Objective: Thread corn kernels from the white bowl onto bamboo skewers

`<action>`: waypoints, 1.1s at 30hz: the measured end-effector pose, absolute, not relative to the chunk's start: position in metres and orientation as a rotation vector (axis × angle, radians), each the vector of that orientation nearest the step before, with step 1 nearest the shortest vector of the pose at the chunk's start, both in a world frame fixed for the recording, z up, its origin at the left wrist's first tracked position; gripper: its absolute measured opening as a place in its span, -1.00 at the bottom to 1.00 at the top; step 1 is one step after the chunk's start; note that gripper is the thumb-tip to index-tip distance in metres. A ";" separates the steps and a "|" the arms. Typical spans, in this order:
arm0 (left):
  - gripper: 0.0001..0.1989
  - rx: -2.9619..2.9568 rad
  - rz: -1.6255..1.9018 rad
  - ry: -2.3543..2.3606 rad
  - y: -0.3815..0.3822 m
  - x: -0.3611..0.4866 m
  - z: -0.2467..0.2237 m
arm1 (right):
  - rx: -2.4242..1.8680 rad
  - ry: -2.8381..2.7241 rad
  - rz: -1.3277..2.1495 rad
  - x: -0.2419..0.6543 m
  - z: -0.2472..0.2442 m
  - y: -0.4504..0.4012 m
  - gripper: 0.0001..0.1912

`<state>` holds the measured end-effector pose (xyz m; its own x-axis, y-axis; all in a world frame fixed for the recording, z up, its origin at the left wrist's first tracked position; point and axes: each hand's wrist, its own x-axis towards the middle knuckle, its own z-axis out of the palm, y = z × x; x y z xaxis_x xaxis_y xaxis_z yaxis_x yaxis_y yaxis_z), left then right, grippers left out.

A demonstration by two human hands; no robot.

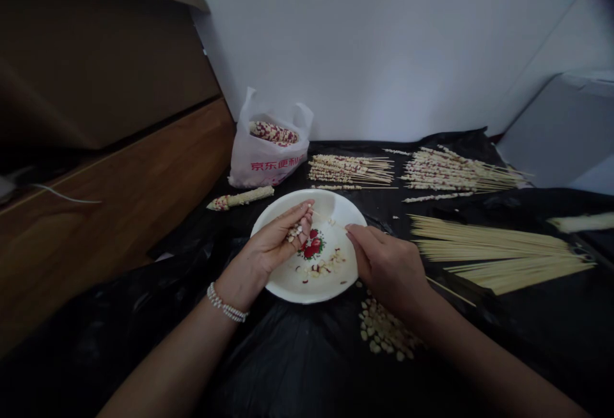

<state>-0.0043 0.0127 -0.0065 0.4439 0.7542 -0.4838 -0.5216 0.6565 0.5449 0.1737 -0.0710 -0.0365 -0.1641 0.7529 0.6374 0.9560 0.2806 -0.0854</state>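
Over a white bowl (283, 287) with a red flower print, my left hand (275, 236) is cupped around several corn kernels (294, 232), its thumb and fingertips pinched together at one kernel. My right hand (388, 264) grips a thin bamboo skewer (330, 220), whose tip reaches the left fingertips. The skewer's rear end sticks out behind the right hand. Loose kernels (326, 264), some with dark red skin, lie in the bowl. Beneath my right wrist a heap of pale kernels (384, 328) spreads on black plastic, partly hidden by the arm.
Behind the bowl stand a white plastic bag (273, 165) of corn cobs and a mostly stripped cob (244, 197). Threaded skewers form two piles, one in the middle (350, 169) and one further right (446, 172). Bare skewers (499, 248) lie at the right. A wooden board (144, 181) borders the left.
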 end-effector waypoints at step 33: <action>-0.84 0.625 0.759 0.859 0.003 -0.003 0.002 | -1.556 -2.001 -0.415 0.174 -0.038 -0.072 -0.74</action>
<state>-0.0026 0.0026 0.0019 0.4316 0.7934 -0.4292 -0.3286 0.5814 0.7444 0.1738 -0.0719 -0.0383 -0.1653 0.7809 0.6024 0.9561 0.2767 -0.0963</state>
